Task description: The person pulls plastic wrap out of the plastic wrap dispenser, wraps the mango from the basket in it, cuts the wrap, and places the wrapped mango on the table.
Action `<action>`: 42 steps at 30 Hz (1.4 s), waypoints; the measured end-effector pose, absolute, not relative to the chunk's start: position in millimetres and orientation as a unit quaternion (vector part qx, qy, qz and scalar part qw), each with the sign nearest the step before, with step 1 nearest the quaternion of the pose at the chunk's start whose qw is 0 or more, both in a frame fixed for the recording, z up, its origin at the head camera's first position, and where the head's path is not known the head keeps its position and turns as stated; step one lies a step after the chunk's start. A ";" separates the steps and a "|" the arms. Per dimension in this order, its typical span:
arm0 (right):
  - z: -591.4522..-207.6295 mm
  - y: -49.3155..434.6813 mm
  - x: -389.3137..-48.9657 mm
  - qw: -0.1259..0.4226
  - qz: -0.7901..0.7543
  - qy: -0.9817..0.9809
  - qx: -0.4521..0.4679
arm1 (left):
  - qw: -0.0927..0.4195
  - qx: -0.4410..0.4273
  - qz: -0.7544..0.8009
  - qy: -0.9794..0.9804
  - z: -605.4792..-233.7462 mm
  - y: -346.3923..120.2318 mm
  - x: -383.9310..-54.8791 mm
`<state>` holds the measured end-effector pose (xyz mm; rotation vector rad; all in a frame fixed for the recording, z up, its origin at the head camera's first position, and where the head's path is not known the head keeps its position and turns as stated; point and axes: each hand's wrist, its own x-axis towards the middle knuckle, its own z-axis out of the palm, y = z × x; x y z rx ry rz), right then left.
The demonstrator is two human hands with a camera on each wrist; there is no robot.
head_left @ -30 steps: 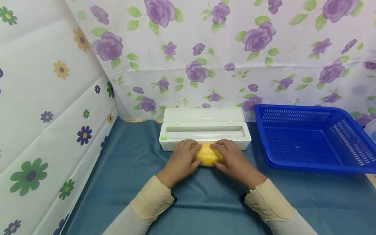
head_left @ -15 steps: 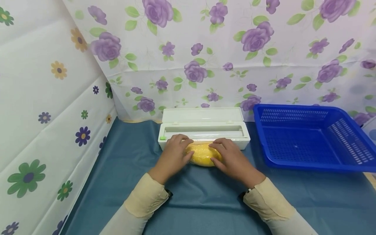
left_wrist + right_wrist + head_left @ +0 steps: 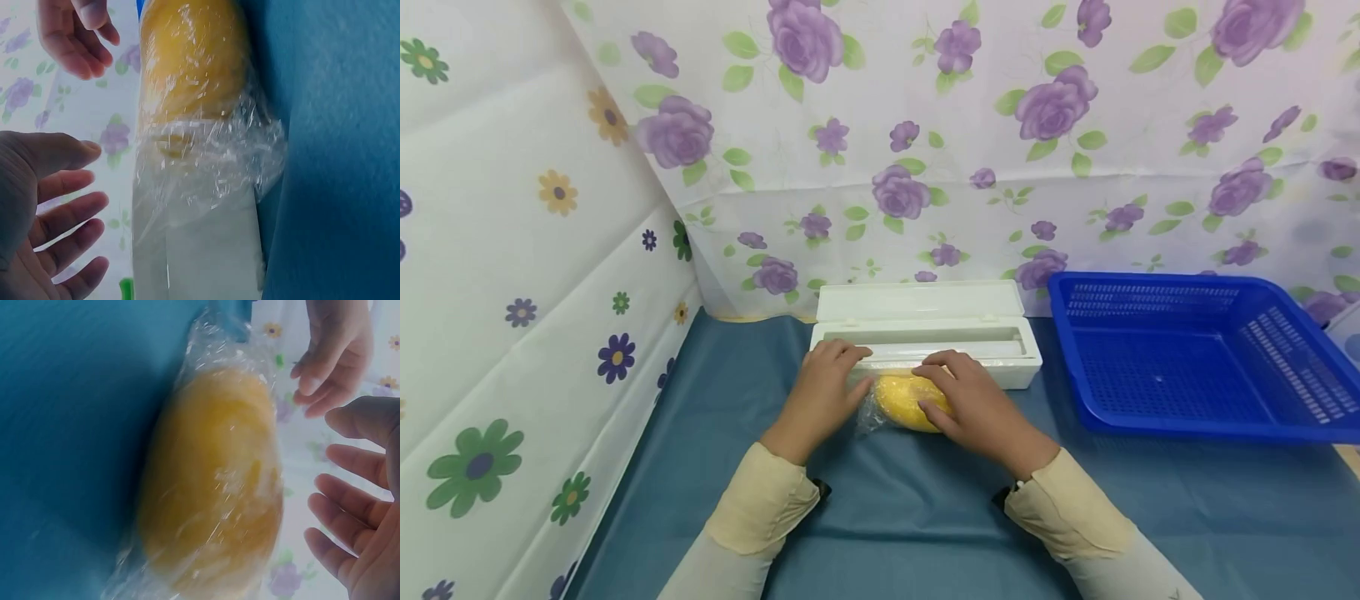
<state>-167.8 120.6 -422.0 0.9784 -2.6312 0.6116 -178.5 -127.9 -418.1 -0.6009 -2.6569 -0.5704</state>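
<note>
A yellow oblong fruit [image 3: 904,402] in clear plastic wrap lies on the cloth, against the front of a white cling film dispenser [image 3: 1017,377]. Loose film [image 3: 247,144] bunches at the fruit's left end and overlaps the dispenser in the left wrist view. My left hand [image 3: 822,390] hovers by that end, fingers spread and relaxed, holding nothing. At the other end is my right hand [image 3: 976,408]; in the head view its fingers and thumb overlap the fruit. From the right wrist, its loosely bent fingers [image 3: 340,512] show a gap from the fruit [image 3: 215,475].
The dispenser's lid [image 3: 917,302] stands raised at the back, with a film roll [image 3: 970,350] inside. To the right is a blue plastic basket [image 3: 1157,423]. A flowered sheet [image 3: 850,117] hangs behind the blue-green cloth [image 3: 910,517].
The fruit has shifted a little left. My left hand has drawn away to the left, baring the loose film at that end. My right hand has moved slightly left.
</note>
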 end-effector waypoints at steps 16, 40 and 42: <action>-406.2 80.5 -173.4 0.133 0.217 -0.888 0.382 | 0.127 -0.144 -0.289 -0.938 -425.1 -151.0 -195.3; -398.7 24.7 -185.3 0.103 0.247 -0.887 0.377 | 0.025 -0.128 -0.443 -0.887 -443.4 -186.5 -210.2; -399.4 19.5 -186.8 0.093 0.249 -0.890 0.371 | 0.018 -0.127 -0.445 -0.887 -443.1 -187.2 -210.6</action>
